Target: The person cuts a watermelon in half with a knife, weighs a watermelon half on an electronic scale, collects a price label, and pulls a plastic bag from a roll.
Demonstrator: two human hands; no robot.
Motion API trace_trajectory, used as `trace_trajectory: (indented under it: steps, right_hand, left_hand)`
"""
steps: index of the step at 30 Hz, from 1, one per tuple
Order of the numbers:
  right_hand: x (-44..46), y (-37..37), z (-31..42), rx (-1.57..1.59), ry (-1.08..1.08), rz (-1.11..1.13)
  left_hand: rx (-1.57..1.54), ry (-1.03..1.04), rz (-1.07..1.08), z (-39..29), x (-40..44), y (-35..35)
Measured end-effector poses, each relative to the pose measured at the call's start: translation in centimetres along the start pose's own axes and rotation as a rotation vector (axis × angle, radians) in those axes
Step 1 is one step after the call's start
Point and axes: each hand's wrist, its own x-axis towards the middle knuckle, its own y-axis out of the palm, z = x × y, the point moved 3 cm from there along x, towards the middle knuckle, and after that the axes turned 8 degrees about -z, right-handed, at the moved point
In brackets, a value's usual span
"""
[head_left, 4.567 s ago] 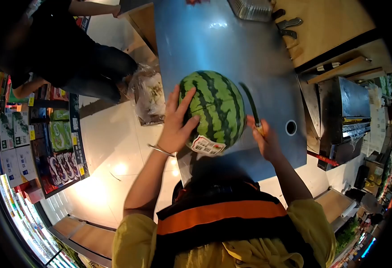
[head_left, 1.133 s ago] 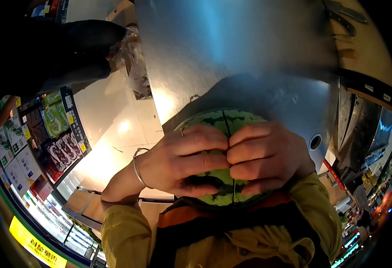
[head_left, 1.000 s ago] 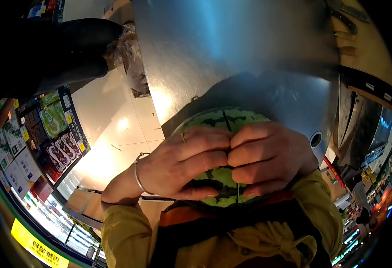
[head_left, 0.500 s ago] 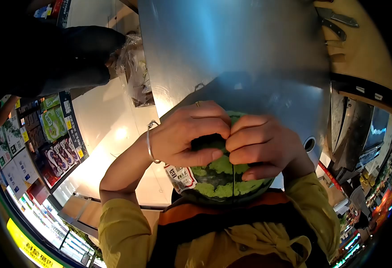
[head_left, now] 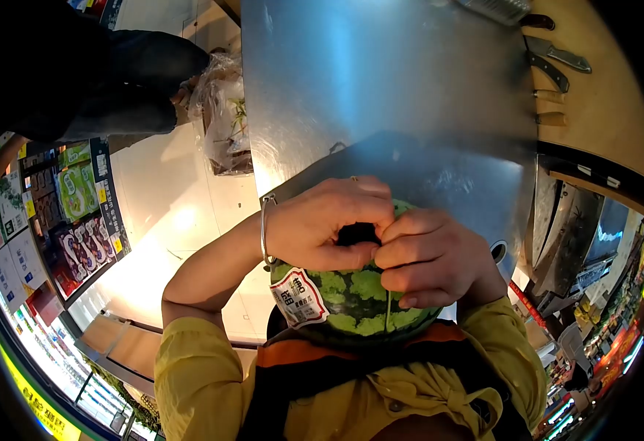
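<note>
A green striped watermelon (head_left: 355, 298) rests close against my body at the near edge of the metal table. Over its top, my left hand (head_left: 329, 224) has its fingers curled and thumb bent, with a dark gap between them. Pressed up to those fingertips is my right hand (head_left: 432, 257), its fingers folded in a pinch. Whatever the fingertips hold is hidden. A thin pale line (head_left: 389, 312) runs down the rind below my right hand; I cannot tell if it is a strap or a cut. On the left of the rind is a white printed label (head_left: 297, 298).
The metal table (head_left: 380, 66) stretches ahead. Several knives (head_left: 557, 55) lie on a tan surface at the far right. To the left are a plastic-lined bin (head_left: 226, 110), a person's dark-trousered leg (head_left: 145, 81) and packaged goods (head_left: 79, 191) on shelves.
The watermelon is tilted or turned slightly, showing more of the label. Its line appears pale instead of dark. Both hands stay together at its top; the view has shifted a little.
</note>
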Motion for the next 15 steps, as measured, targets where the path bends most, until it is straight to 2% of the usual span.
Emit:
trace_trajectory:
  steps: [6, 10, 11, 13, 15]
  right_hand:
    - [-0.5, 0.4, 0.3, 0.04, -0.008, -0.026]
    - [-1.3, 0.2, 0.3, 0.059, 0.0, -0.096]
    - [-1.0, 0.3, 0.1, 0.097, -0.027, -0.081]
    - [-0.2, 0.8, 0.5, 0.132, -0.017, -0.01]
    - [-0.9, 0.6, 0.2, 0.128, -0.018, -0.052]
  left_hand:
    - [0.01, 0.002, -0.001, -0.1, -0.3, 0.6]
    - [0.124, -0.043, 0.042, -0.9, -1.7, -0.6]
    - [0.119, -0.029, -0.037, -1.1, -1.8, -0.3]
    - [0.121, -0.063, -0.039, -1.1, -1.4, 0.6]
    - [0.11, -0.064, -0.055, -1.1, -1.0, 0.3]
